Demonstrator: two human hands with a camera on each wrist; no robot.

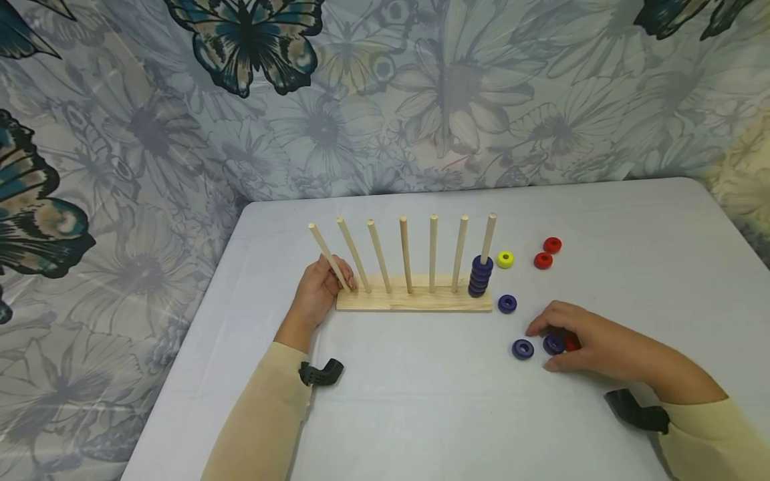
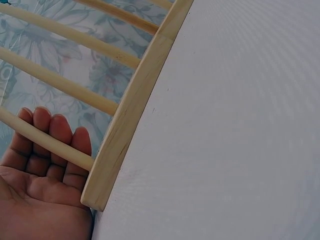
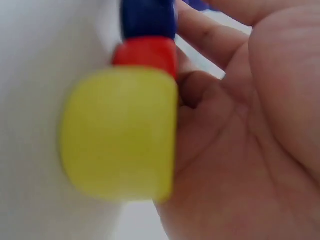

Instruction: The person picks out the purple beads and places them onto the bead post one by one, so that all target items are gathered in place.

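A wooden stand [image 1: 415, 304] carries a row of several upright pegs. My left hand [image 1: 321, 287] is at its left end, fingers bent loosely round the back of the leftmost peg [image 2: 47, 142]; the thumb is out of the left wrist view. Several dark blue rings [image 1: 480, 277] are stacked on the rightmost peg. My right hand [image 1: 592, 341] arches over the table, thumb and forefinger spread about a blue ring [image 1: 554, 344] without pinching it. A red ring [image 1: 572, 342] lies behind that one, partly hidden. Close to the palm, the right wrist view shows a blurred yellow ring [image 3: 120, 135].
Loose blue rings [image 1: 523, 349] lie left of my right hand and near the stand's right end. A yellow ring [image 1: 505, 259] and two red rings [image 1: 547, 254] sit farther back. Behind the white table [image 1: 421, 414] hangs a floral cloth [image 1: 385, 133] with butterflies.
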